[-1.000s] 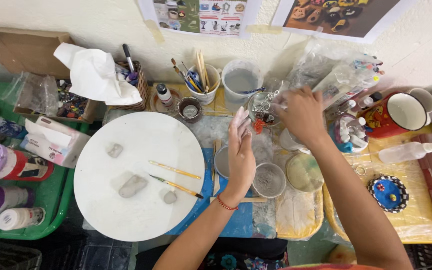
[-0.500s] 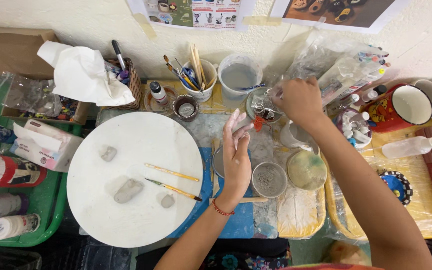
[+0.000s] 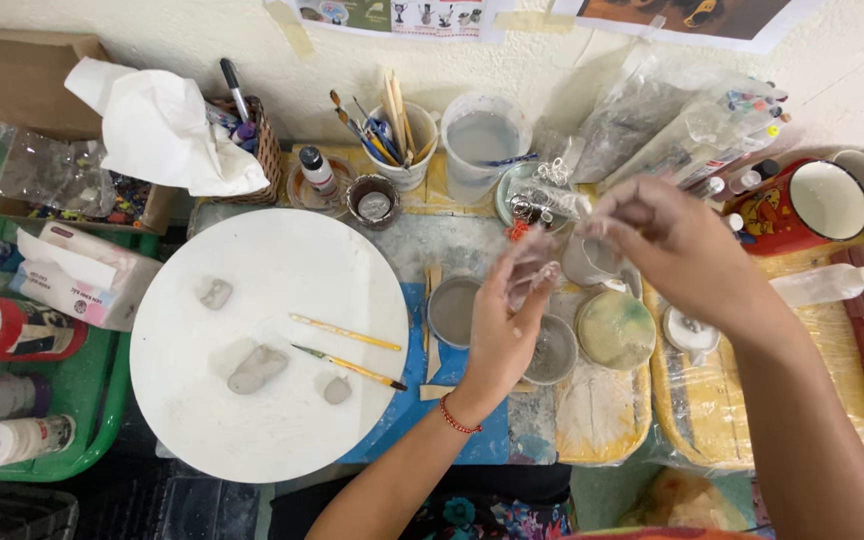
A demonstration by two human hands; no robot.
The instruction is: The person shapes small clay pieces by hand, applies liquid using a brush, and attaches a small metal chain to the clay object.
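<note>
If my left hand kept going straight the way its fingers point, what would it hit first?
Likely the small clear plastic bag that the right hand pinches just beyond the left hand; depth is unclear, so it might pass beneath toward the plate of metal bits.

Clear, glossy plastic bag (image 3: 552, 200) pinched between left hand (image 3: 507, 320) and right hand (image 3: 672, 250); contents blurred, possibly metal. Left of left hand: matt white round board (image 3: 272, 340), rough grey clay lumps (image 3: 257, 368), wooden-handled brushes (image 3: 347, 350).
</note>
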